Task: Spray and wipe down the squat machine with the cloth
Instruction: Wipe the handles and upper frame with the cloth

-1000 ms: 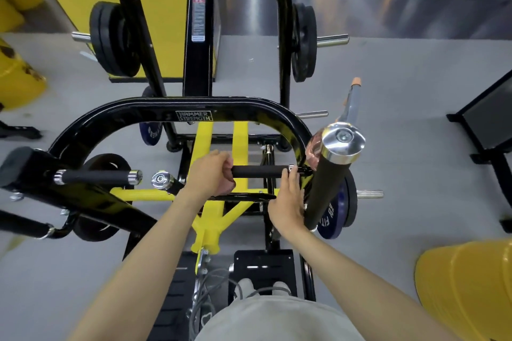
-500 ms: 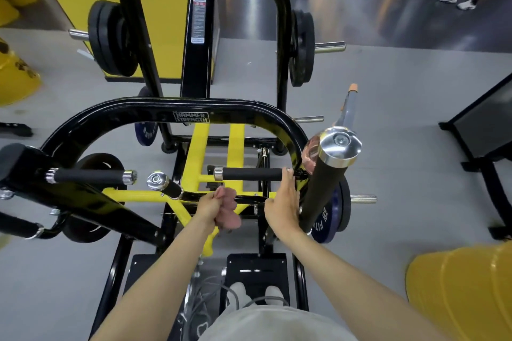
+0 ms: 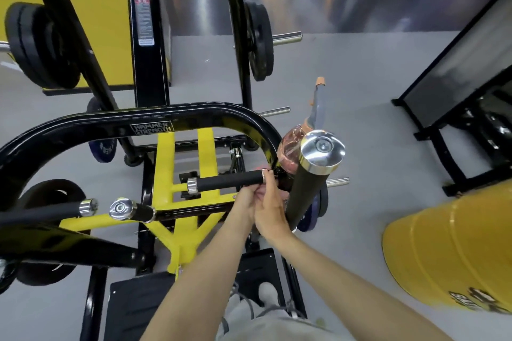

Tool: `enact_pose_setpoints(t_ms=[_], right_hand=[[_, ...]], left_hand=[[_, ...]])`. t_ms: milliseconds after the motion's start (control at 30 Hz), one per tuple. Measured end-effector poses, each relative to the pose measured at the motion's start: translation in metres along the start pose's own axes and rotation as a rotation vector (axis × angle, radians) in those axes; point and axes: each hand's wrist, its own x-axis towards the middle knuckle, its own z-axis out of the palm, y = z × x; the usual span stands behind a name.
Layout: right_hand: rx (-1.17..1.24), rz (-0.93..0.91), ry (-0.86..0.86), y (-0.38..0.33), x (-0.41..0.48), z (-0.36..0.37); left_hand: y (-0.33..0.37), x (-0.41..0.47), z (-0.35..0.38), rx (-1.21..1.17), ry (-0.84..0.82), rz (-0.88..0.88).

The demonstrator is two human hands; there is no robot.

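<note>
**Two hands crowd the end of the grip handle**

Our left hand (image 3: 245, 206) sits just under the right end of the grip handle (image 3: 227, 180), fingers curled round a pink cloth (image 3: 260, 193), of which only a sliver shows between the hands. Our right hand (image 3: 273, 210) lies against it on the right, its back towards us. Its fingers run fairly straight up to the chrome collar (image 3: 265, 174) at that end of the handle and appear to hold nothing. So the cloth is in hand, just below the handle and not yet on the foam.

The spray bottle (image 3: 291, 148) is out of hand. It sits just beyond the handle's right end, wedged between the black arch of the squat machine (image 3: 83, 124) and the upright post (image 3: 307, 191), nozzle pointing away from us.

What could go wrong, as we judge it:

- The bottle looks perched rather than set down. A hand swinging off the handle's right end, or a jolt to the post, could tip it to the floor.
- With both hands packed so close below the handle, the cloth may bunch, so a wipe would drag along one strip of foam only.
- The chrome collar and the joint behind it are tight spots, and a hurried pass could skip them.
- Left of the handle, the other grips and the yellow frame (image 3: 163, 174) are easy to overlook.
</note>
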Motion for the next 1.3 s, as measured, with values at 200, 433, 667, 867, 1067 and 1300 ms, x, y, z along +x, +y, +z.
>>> enact_pose_setpoints(t_ms=[200, 433, 667, 867, 1067, 1300], right_hand=[[0.037, -0.017, 0.003, -0.022, -0.014, -0.011], [-0.145, -0.066, -0.034, -0.019, -0.012, -0.008], [-0.247, -0.116, -0.047, -0.017, -0.008, -0.007], [-0.375, -0.133, -0.004, -0.014, -0.004, 0.001], [-0.299, -0.097, -0.082, -0.016, -0.006, -0.008], [-0.111, -0.071, -0.082, -0.033, -0.016, -0.017]], left_hand=[[-0.002, -0.013, -0.004, -0.231, 0.020, 0.025], [0.015, -0.019, -0.027, -0.375, 0.023, 0.097], [0.034, -0.023, -0.075, -0.538, 0.165, 0.211], [0.039, -0.037, -0.080, -0.513, 0.269, 0.256], [0.041, -0.032, -0.081, -0.459, 0.470, 0.325], [0.008, -0.028, -0.023, -0.138, 0.338, 0.324]])
